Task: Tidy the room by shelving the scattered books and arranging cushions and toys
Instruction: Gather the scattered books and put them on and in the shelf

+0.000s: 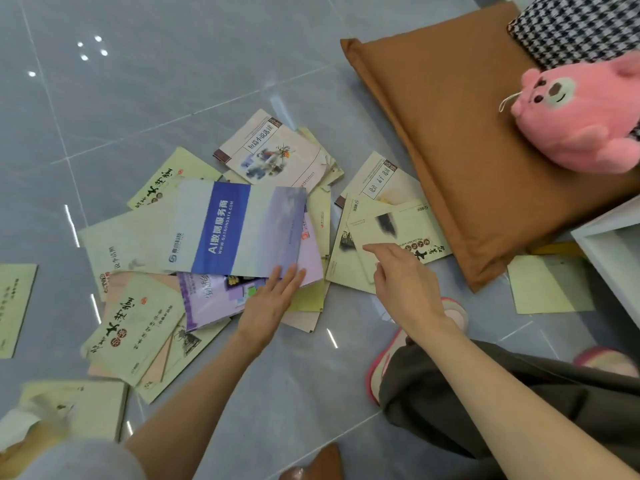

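Note:
Several thin books lie scattered on the grey tiled floor. A blue-and-white booklet point(235, 230) tops the middle pile, over a purple book point(211, 299). My left hand point(273, 299) lies flat with fingers apart on the lower right corner of that booklet. My right hand point(405, 282) hovers over a pale green book point(401, 230), index finger extended and touching it, holding nothing. A brown cushion point(460, 140) lies to the right, with a pink plush toy point(575, 119) on it and a houndstooth cushion point(581, 26) behind.
A white shelf corner point(609, 244) juts in at the right edge, with a green book point(547, 285) on the floor beside it. More green books lie at the left edge point(14, 306) and lower left point(76, 407). My knee and pink slippers point(381, 368) are at lower right.

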The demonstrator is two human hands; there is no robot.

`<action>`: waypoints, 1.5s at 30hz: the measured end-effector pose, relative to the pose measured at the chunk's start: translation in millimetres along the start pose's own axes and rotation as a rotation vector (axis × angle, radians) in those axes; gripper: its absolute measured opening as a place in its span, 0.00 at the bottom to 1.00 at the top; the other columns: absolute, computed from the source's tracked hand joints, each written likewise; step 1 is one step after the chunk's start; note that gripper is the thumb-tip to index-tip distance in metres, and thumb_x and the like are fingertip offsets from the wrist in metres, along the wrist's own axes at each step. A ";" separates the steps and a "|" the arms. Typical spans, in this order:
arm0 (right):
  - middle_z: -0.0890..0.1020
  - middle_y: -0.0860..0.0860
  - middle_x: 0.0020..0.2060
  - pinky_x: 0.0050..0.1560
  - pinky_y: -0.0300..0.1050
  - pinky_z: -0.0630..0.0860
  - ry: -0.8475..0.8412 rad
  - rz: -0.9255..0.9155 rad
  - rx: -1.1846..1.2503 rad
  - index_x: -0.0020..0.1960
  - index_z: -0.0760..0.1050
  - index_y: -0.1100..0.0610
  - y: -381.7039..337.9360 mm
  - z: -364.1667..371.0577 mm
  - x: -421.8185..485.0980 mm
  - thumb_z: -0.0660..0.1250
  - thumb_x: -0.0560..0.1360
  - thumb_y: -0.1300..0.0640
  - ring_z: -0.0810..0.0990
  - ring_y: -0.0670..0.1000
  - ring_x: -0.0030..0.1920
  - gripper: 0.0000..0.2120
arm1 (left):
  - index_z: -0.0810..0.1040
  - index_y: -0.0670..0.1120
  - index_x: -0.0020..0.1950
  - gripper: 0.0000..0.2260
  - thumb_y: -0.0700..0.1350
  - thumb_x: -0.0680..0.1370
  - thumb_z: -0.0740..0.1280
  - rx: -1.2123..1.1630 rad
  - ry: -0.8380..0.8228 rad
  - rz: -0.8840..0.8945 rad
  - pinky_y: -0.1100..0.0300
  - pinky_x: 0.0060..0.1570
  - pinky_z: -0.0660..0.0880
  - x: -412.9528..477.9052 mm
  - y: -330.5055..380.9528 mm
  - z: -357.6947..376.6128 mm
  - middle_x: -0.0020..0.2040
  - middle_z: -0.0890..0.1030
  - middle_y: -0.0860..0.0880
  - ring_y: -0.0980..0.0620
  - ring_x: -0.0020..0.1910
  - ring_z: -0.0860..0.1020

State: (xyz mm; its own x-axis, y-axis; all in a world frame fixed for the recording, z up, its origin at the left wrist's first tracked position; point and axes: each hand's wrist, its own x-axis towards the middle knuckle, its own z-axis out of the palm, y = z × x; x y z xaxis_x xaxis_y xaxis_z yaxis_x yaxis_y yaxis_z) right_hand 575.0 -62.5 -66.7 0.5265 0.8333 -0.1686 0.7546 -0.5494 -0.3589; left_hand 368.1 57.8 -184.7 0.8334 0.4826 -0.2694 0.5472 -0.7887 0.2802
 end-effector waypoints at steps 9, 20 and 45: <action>0.70 0.48 0.69 0.51 0.46 0.74 -0.101 -0.161 -0.006 0.71 0.69 0.49 15.0 0.7 -7.2 0.66 0.72 0.68 0.68 0.52 0.67 0.30 | 0.61 0.46 0.75 0.43 0.27 0.65 0.73 -0.192 0.163 0.382 0.50 0.54 0.78 -11.3 41.7 -31.4 0.73 0.67 0.50 0.46 0.70 0.69; 0.83 0.55 0.53 0.54 0.49 0.75 0.017 -0.188 0.023 0.55 0.83 0.57 61.5 -26.9 -18.9 0.75 0.63 0.72 0.81 0.59 0.55 0.22 | 0.60 0.42 0.74 0.36 0.29 0.70 0.71 -0.121 0.290 0.757 0.53 0.66 0.71 -11.1 82.3 -79.9 0.73 0.67 0.48 0.48 0.70 0.70; 0.82 0.51 0.58 0.58 0.59 0.77 0.573 -0.008 -0.547 0.60 0.81 0.52 192.3 -167.8 -207.9 0.67 0.74 0.63 0.80 0.60 0.58 0.16 | 0.64 0.53 0.73 0.26 0.30 0.80 0.51 -0.020 0.336 1.311 0.64 0.47 0.73 56.5 281.4 -126.3 0.73 0.68 0.48 0.51 0.69 0.70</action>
State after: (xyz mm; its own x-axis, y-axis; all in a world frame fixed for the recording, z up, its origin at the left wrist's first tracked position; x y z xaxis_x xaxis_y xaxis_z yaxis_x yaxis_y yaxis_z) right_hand 676.4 -351.7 53.4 0.5279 0.7573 0.3844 0.7664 -0.6199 0.1687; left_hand 578.9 -88.8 -4.8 0.7156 -0.5427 0.4397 -0.6593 -0.7327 0.1688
